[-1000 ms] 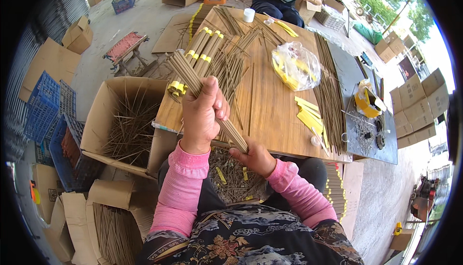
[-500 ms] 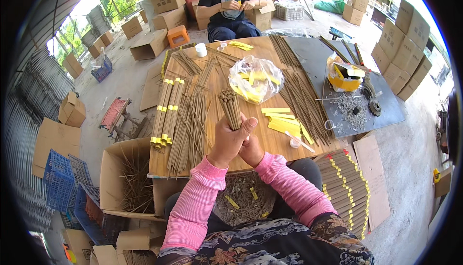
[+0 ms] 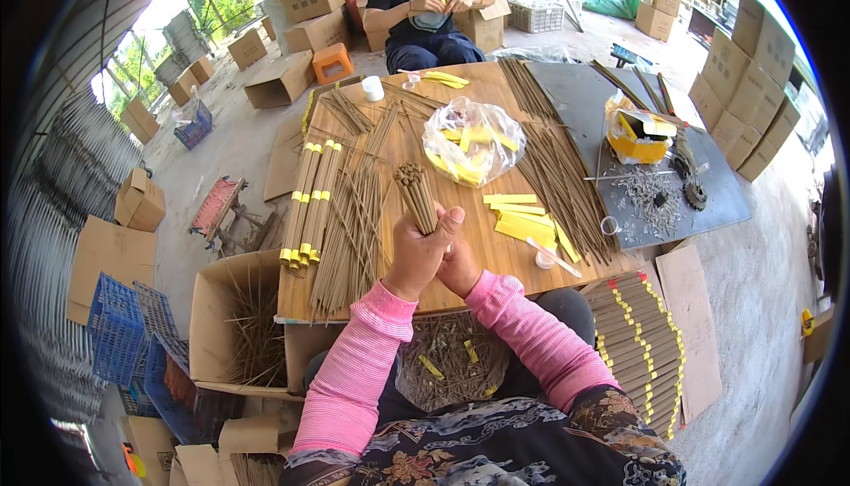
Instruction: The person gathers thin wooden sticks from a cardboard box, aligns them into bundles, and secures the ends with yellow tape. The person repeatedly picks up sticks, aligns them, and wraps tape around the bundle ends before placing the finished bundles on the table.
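Note:
A bundle of brown incense sticks (image 3: 414,190) stands up from my hands over the near part of the wooden table (image 3: 363,304), its top ends toward the far side. My left hand (image 3: 413,254) is wrapped round the bundle. My right hand (image 3: 460,266) is closed against it from the right, its fingers partly hidden behind the left hand. Loose incense sticks (image 3: 350,238) lie to the left of my hands, beside finished bundles (image 3: 310,207) banded with yellow paper. To the right are yellow paper strips (image 3: 522,226) and a small white pot (image 3: 544,259) with a flat stick across it.
A plastic bag (image 3: 472,142) of yellow strips sits mid-table. More sticks (image 3: 562,181) lie right, before a grey board (image 3: 722,203) with a yellow box (image 3: 636,141). A cardboard box (image 3: 208,327) stands left; banded bundles (image 3: 637,344) lie lower right. A person (image 3: 434,21) works opposite.
The bundle leans slightly farther left in my hands, which keep their hold. The whole view has shifted a little. The person opposite has moved their hands slightly.

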`<state>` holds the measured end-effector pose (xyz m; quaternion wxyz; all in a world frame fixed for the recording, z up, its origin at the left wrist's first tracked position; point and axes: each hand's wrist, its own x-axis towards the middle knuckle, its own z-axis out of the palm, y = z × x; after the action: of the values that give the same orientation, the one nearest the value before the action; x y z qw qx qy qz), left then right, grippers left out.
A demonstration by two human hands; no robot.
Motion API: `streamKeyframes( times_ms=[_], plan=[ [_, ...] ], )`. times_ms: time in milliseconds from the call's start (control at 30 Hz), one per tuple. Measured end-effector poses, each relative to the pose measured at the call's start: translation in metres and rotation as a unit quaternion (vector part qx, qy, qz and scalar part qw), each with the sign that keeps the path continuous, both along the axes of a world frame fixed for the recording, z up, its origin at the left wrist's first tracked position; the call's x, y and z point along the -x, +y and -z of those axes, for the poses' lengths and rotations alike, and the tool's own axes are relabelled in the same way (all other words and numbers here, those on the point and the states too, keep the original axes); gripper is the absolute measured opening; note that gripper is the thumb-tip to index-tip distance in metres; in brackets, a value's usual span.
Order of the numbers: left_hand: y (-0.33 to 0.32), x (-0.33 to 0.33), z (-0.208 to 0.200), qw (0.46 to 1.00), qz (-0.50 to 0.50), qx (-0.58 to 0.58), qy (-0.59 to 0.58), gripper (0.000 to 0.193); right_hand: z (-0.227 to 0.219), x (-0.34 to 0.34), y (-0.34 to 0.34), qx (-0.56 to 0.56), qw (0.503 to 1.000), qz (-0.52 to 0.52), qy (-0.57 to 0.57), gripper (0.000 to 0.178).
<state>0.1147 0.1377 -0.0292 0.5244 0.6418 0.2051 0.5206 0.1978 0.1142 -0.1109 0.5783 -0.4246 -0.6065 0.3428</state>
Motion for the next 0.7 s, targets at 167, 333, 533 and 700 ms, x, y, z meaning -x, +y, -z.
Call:
streamKeyframes(
  times_ms=[167,333,533,700],
  plan=[
    [0.014,0.002,0.006,0.998,-0.042,0.024,0.035,0.029,-0.016,-0.007,0.005,0.079,0.991,-0.042,-0.098,0.027],
    [0.013,0.000,0.002,0.999,-0.021,0.025,0.031,0.028,-0.057,-0.049,-0.017,-0.102,0.980,0.059,-0.160,0.049],
    [0.009,0.002,0.000,0.996,0.033,0.080,-0.005,0.028,-0.195,-0.039,-0.034,-0.311,0.866,0.142,-0.365,0.050],
    [0.011,0.004,0.001,0.998,0.029,0.049,0.012,0.029,-0.203,-0.033,-0.023,-0.345,0.828,0.133,-0.421,0.041]
  ],
)
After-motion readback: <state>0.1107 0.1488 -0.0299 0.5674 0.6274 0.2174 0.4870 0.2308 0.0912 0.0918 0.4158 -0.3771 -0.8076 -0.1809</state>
